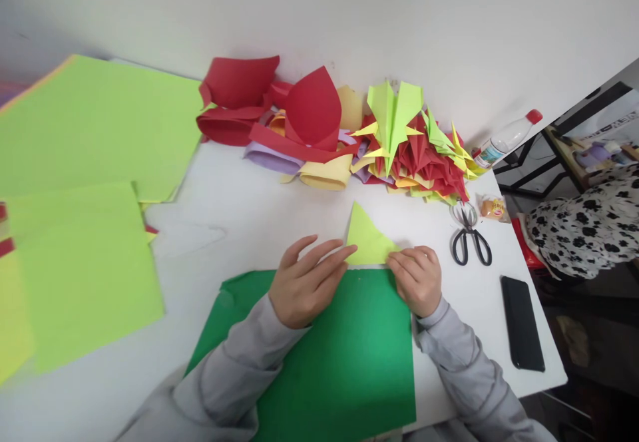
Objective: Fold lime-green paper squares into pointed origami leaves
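Observation:
A small lime-green paper triangle (pixel 367 237) lies on the white table (pixel 239 222), its point aimed away from me. My left hand (pixel 305 283) lies flat with fingers stretched out, the fingertips pressing the triangle's lower left corner. My right hand (pixel 417 277) has its fingers curled and pressed down on the triangle's lower right corner. Both wrists rest on a dark green sheet (pixel 339 369) that lies at the table's near edge.
Large lime-green sheets (pixel 84 162) cover the left side. A heap of red, yellow and green folded paper shapes (pixel 399 149) sits by the wall, with curled red scraps (pixel 279 106). Scissors (pixel 469 235), a black phone (pixel 522 322), a plastic bottle (pixel 506 139) and a small wrapped snack (pixel 493 209) lie at right.

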Action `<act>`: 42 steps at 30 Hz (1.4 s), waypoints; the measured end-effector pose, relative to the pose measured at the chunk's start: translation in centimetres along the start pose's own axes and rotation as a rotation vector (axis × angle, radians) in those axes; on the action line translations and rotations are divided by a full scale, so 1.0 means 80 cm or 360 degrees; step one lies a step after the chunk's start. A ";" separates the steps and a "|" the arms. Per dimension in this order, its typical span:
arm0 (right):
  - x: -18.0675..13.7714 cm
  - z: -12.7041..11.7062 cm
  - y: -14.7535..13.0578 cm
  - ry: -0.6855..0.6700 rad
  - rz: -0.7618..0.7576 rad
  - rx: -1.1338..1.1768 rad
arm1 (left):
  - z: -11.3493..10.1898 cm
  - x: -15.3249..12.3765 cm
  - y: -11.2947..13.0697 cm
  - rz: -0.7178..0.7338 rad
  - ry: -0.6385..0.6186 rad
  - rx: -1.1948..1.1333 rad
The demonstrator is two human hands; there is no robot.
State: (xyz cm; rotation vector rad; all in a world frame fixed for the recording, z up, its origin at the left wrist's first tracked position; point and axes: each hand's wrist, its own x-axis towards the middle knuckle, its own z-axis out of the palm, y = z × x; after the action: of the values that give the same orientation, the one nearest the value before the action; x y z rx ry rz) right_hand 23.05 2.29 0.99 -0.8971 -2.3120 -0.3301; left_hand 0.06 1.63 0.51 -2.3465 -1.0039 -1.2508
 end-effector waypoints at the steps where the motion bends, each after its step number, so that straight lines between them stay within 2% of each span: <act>1: 0.001 0.000 -0.001 0.0014 0.0004 0.0012 | 0.000 0.000 0.000 0.0015 -0.0006 -0.0003; 6: 0.004 0.000 -0.006 0.0015 -0.0015 0.0008 | 0.004 -0.005 0.003 0.0028 0.0008 -0.0098; 9: 0.001 0.002 -0.007 -0.0015 -0.0060 0.0001 | 0.007 -0.007 0.010 -0.0220 0.0022 -0.0310; 10: -0.001 0.002 -0.006 -0.0002 -0.0057 -0.0006 | 0.007 -0.007 0.013 -0.0403 0.0023 -0.0417; 12: -0.005 0.001 -0.004 0.0041 -0.0026 -0.0033 | 0.006 -0.006 0.016 -0.0920 -0.0003 -0.0739; 16: -0.009 -0.003 -0.003 0.0083 -0.0053 -0.0071 | 0.006 -0.002 0.018 -0.2093 -0.0362 -0.1839; 17: -0.009 -0.004 -0.004 0.0087 -0.0084 -0.0073 | 0.006 0.000 0.017 -0.2292 -0.0448 -0.2084; 19: -0.006 -0.006 -0.007 0.0100 -0.0145 -0.0071 | 0.008 0.004 0.017 -0.2512 -0.0521 -0.2411; 23: 0.001 -0.008 -0.012 0.0095 -0.0207 -0.0064 | 0.009 0.010 0.019 -0.2608 -0.0541 -0.2638; 32: 0.001 -0.007 -0.011 0.0064 -0.0173 -0.0075 | 0.009 0.004 0.022 -0.2479 -0.0775 -0.2485; 42: -0.006 0.000 -0.009 0.0118 -0.0050 -0.0127 | 0.007 0.004 0.025 -0.2440 -0.1038 -0.2572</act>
State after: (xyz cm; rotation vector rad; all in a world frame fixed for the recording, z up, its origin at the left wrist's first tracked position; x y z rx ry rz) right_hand 22.88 1.52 0.70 -0.8734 -2.2598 -0.4644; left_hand 1.90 0.67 0.61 -2.8010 -3.4386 -2.4118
